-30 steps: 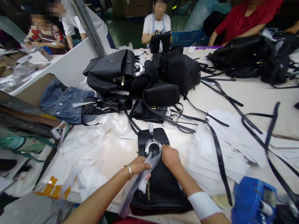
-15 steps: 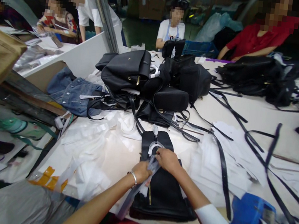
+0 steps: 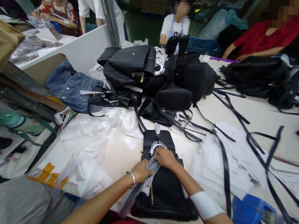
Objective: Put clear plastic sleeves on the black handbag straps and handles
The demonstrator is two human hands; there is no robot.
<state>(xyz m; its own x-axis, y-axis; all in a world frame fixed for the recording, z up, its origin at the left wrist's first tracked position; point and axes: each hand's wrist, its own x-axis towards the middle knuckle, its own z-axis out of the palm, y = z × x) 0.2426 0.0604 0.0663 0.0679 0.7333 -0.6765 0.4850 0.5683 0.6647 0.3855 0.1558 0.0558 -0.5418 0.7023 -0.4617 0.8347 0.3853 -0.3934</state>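
A black handbag [image 3: 164,192] lies flat on the white table [image 3: 263,115] right before me, its wrapped top handle [image 3: 157,146] pointing away. My left hand [image 3: 141,170], with a bracelet on the wrist, is closed on a translucent plastic strip [image 3: 136,194] that trails down over the bag towards the table edge. My right hand [image 3: 165,158] is closed on the upper end of the same strip, just below the handle. The two hands almost touch.
A heap of black bags [image 3: 156,76] and loose straps [image 3: 226,172] fills the table's middle. White paper sheets [image 3: 232,151] lie right, white plastic wrap [image 3: 93,145] left, a blue pouch [image 3: 250,219] near right. Denim [image 3: 70,87] hangs off the left edge. Several people sit at the far side.
Both hands stayed on the strip at the bag's handle and drew slightly closer together. The view has tilted up a little, so everything sits lower in the picture.
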